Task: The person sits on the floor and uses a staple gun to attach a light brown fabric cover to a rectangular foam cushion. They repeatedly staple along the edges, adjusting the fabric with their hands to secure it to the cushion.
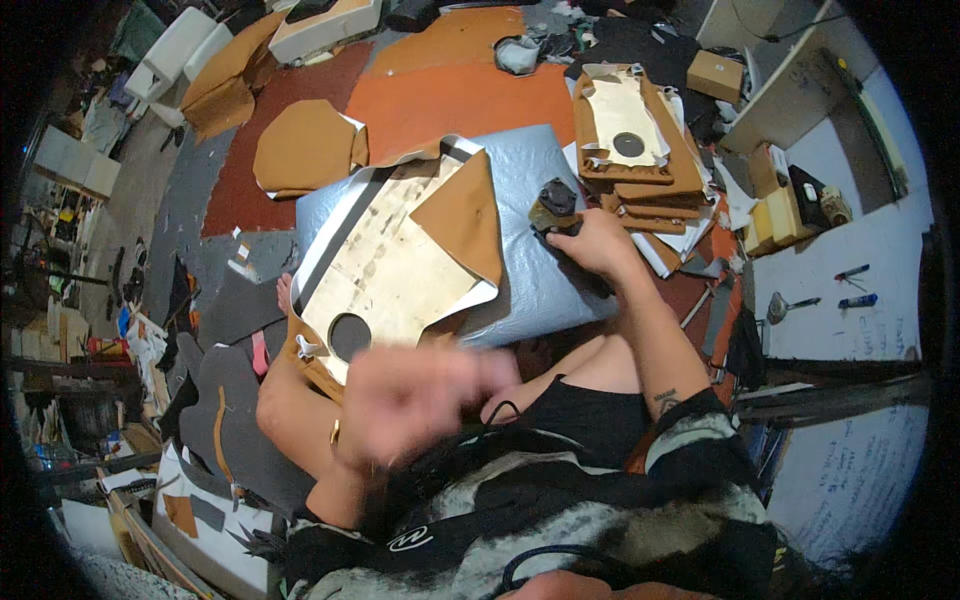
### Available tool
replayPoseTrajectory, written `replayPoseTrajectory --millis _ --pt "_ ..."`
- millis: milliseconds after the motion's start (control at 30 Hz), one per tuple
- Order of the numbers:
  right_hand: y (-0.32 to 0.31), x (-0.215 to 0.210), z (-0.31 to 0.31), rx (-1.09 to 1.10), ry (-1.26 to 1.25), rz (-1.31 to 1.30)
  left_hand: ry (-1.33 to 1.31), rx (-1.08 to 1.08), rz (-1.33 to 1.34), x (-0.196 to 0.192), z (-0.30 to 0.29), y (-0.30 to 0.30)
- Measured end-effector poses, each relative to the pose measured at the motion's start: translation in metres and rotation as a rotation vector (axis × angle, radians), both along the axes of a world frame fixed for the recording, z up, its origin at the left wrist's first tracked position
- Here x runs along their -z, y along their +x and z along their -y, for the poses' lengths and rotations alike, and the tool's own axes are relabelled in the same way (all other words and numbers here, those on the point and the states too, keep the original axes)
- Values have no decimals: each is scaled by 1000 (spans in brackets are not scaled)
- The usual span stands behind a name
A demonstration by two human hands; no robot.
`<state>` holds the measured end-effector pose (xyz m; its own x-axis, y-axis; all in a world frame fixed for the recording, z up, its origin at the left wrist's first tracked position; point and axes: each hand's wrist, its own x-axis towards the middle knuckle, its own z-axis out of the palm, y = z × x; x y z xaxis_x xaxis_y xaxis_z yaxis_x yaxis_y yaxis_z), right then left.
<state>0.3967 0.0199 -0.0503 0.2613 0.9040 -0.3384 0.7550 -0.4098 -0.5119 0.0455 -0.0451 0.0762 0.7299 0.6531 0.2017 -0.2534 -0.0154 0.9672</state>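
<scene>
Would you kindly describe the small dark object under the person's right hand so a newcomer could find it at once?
Start at the silver-grey padded sheet in the middle of the cluttered floor. At its right edge the right hand rests on a small dark lumpy object. Unlike the flat tan leather pieces stacked beside it, it is bulky and blackish.

Person seen from above, seated. Torso: a black garment with mottled grey-white patches and a small white oval emblem near the lower chest. Right sleeve [700,440]: short, black with pale marbling at the cuff, ending above the elbow; a small dark tattoo sits on the bare forearm just beyond it. Left hand [405,395]: motion-blurred, with a thin gold bangle [335,432] at the wrist. Right hand [590,245]: bare, no rings discernible. A thin black cable loops across the chest.
</scene>
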Motion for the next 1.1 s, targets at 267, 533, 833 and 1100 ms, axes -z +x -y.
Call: replayPoseTrajectory --millis 267,533,833,1100 --pt "-33 -25 -36 -107 124 -83 713 -476 -1197 165 -58 77" --pt "-39 5 -88 -272 51 36 863 -570 -1203 187 -85 80" --pt "-37 0 -86 -263 35 -68 1019 -358 -1143 172 -123 54" --pt "-46 -14 -75 -248 29 -89 1090 -509 -912 190 -132 38"
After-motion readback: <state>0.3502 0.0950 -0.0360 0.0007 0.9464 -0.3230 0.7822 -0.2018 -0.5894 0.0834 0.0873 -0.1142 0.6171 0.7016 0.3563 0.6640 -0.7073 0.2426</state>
